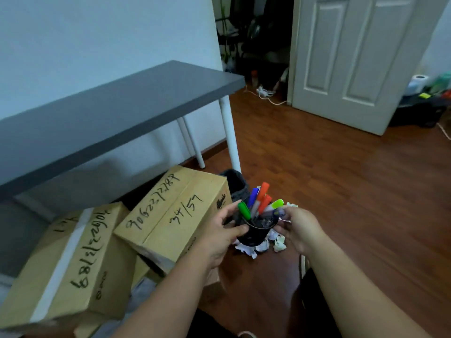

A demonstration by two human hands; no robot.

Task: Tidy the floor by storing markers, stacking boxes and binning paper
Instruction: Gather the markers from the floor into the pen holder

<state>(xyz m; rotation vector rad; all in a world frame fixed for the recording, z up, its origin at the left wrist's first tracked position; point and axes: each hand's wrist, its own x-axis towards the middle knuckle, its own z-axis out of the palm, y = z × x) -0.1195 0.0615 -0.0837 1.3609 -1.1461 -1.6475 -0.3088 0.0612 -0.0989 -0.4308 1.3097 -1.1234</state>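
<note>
My left hand [220, 234] grips the round black mesh cup [256, 231] of coloured plastic markers [262, 195]; my right hand [301, 229] pinches a marker at its rim.

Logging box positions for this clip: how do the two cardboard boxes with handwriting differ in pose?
The near box lies lower, by the view's left edge, with a pale strip down its top. The far box sits higher and tilted, with one end propped on other cardboard, beside the left hand. Both are tan, closed and marked in black.

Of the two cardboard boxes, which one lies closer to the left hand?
The box marked 34/57, beside the left hand; the other box lies farther left.
</note>
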